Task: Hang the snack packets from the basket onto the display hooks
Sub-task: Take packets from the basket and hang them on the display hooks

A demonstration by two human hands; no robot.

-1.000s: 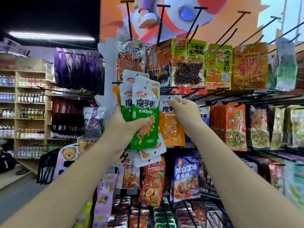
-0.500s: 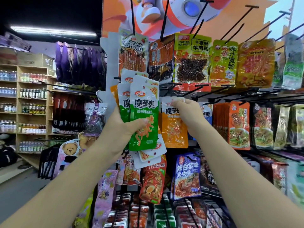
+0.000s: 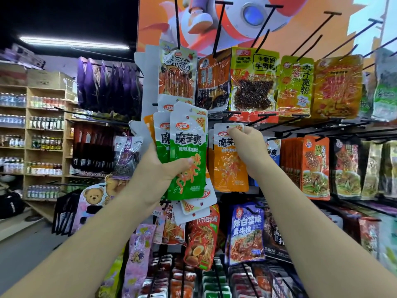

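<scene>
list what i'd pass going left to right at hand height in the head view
bottle shelves → grey-purple packet → left hand gripping green packets → orange packet pinched by right hand → orange noodle packets

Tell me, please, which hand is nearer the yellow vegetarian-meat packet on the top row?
Right. The right hand is just below the yellow packet, pinching an orange packet; the left hand, gripping green packets, is lower and further left.

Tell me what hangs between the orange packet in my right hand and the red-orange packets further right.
In the head view, a blue-and-white packet hangs there, partly hidden behind the right hand.
</scene>
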